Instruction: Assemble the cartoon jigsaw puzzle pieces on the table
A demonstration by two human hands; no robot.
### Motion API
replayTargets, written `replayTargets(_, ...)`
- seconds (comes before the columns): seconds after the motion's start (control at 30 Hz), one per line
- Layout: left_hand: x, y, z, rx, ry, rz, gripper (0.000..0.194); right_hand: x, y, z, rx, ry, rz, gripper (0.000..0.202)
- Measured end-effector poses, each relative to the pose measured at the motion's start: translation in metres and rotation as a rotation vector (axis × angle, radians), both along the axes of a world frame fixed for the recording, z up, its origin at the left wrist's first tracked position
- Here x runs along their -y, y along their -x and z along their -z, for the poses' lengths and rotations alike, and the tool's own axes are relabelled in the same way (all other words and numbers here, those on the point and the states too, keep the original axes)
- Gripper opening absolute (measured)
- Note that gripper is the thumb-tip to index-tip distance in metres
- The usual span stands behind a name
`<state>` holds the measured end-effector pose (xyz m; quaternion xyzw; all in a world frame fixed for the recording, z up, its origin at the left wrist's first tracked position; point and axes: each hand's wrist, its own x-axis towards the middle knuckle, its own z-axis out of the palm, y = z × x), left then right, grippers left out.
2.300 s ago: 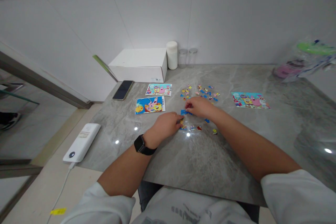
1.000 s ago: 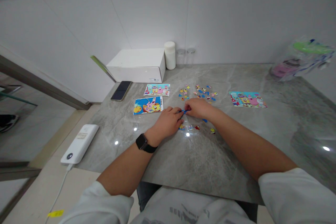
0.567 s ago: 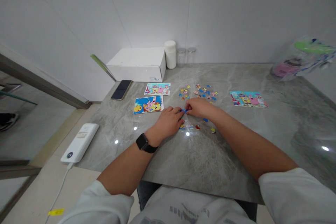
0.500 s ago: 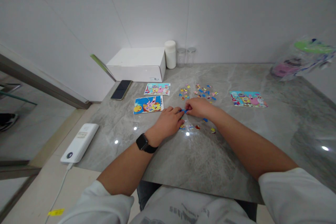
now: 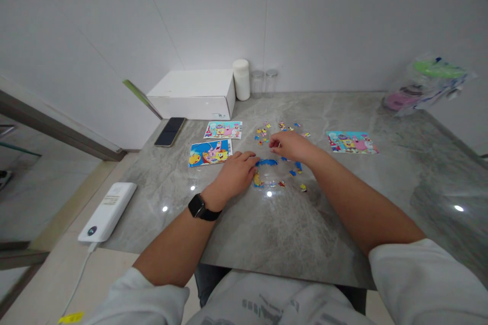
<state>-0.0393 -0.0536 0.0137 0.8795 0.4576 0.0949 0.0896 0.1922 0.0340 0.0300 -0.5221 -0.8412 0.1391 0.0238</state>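
Beyond the left hand (image 5: 236, 173) I see a closed white cardboard box (image 5: 192, 92), a smooth cylindrical bottle (image 5: 241, 81) and two clear lidded jars (image 5: 271, 84). Well right of the right hand (image 5: 292, 146), a crinkled see-through bag (image 5: 421, 89) holds something pink and green. The left hand lies palm down, fingers loosely spread, by a flat blue puzzle strip (image 5: 268, 162); the right's fingers curl narrow just past it, their grip unclear to me. Knobbed loose pieces (image 5: 261, 132) dot the glossy, veined counter (image 5: 274, 238) around the right hand.
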Motion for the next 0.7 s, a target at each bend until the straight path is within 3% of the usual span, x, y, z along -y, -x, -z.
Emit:
replayTargets(0.1,-0.004,0.009,-0.002,0.026,0.011,0.023,0.044,-0.001,-0.009,-0.005,0.05,0.035,0.011,0.018)
replayTargets(0.27,-0.008,0.019,0.002,0.01,0.077,0.141,0.069,0.007,-0.008,-0.003,0.139,0.156,-0.048,0.022)
replayTargets(0.7,-0.013,0.02,0.01,0.005,0.086,0.156,0.06,0.009,0.001,0.009,0.177,0.085,-0.059,0.02)
